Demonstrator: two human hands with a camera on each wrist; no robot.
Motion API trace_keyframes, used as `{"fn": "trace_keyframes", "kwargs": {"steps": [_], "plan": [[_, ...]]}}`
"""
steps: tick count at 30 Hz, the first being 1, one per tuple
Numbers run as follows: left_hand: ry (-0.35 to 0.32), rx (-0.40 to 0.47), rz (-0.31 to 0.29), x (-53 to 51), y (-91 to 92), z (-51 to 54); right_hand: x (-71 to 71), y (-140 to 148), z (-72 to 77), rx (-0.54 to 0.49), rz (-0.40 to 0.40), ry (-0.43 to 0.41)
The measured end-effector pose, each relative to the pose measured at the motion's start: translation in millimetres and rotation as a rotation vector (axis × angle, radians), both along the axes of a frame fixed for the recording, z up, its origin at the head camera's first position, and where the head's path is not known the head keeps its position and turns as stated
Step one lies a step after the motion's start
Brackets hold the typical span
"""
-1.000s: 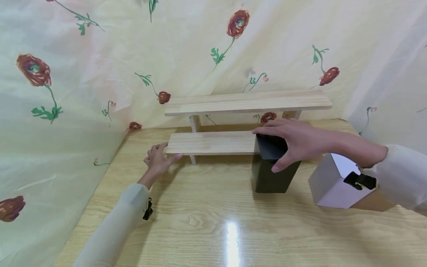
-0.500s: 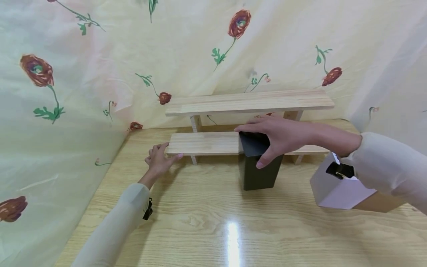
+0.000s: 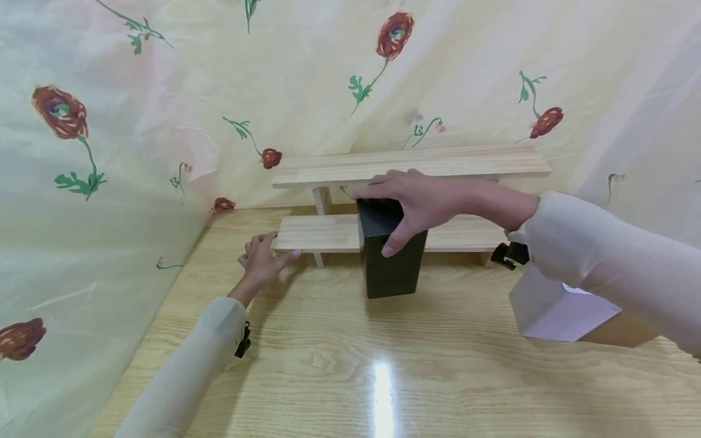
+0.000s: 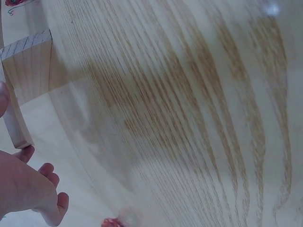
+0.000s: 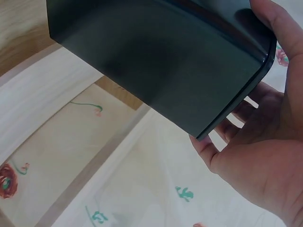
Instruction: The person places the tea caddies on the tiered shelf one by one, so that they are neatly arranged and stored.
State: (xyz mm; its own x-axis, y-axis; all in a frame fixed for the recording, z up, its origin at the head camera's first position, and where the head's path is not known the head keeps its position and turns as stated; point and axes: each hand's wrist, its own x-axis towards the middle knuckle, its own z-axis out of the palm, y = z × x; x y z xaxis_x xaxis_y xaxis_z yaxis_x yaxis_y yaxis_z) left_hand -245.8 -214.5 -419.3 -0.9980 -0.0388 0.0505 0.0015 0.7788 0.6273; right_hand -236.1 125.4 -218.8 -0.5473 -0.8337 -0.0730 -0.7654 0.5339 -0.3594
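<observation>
A black box (image 3: pixel 391 261) hangs upright in front of the lower board of a two-tier wooden shelf (image 3: pixel 320 233). The right hand (image 3: pixel 418 201) grips its top end, thumb on the near face and fingers over the far edge. In the right wrist view the right hand (image 5: pixel 270 132) holds one end of the dark box (image 5: pixel 156 61). At the shelf's left end the left hand (image 3: pixel 261 260) pinches the lower board's corner between thumb and fingers. The left wrist view shows the left hand (image 4: pixel 28 189) at the board's end (image 4: pixel 18 123).
A white box (image 3: pixel 564 310) and a brown box (image 3: pixel 619 330) lie on the wooden table (image 3: pixel 306 365) at the right, partly behind the right sleeve. Flowered cloth (image 3: pixel 306 79) hangs behind the shelf and at both sides.
The right hand has carried the black box leftward along the front of the shelf, slightly upward in view. The left hand has stayed at the board's corner.
</observation>
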Motion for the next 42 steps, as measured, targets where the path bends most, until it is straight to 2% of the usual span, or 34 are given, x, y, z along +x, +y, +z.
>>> {"fn": "trace_keyframes", "kwargs": {"steps": [4, 9, 19, 27, 35, 42], "plan": [[-0.006, 0.003, 0.009, -1.8, -0.6, -1.3, -6.1, -13, 4.9, -0.026, 0.022, 0.000], [-0.007, 0.007, 0.005, -1.6, 1.2, -1.5, -14.2, -23, 12.8, -0.062, -0.008, -0.041], [0.001, -0.022, 0.003, -1.3, 0.5, 1.3, -44.0, -40, 21.9, -0.087, -0.053, -0.037], [-0.015, -0.019, 0.013, 0.8, 1.8, 3.1, -66.7, -66, 18.8, -0.078, -0.073, -0.025], [-0.016, -0.026, 0.021, 1.7, 1.6, 2.6, -77.0, -88, 14.4, -0.026, -0.108, 0.050], [-0.011, -0.034, 0.008, 0.5, 0.6, 1.7, -83.2, -99, 8.2, 0.001, -0.133, 0.073]]}}
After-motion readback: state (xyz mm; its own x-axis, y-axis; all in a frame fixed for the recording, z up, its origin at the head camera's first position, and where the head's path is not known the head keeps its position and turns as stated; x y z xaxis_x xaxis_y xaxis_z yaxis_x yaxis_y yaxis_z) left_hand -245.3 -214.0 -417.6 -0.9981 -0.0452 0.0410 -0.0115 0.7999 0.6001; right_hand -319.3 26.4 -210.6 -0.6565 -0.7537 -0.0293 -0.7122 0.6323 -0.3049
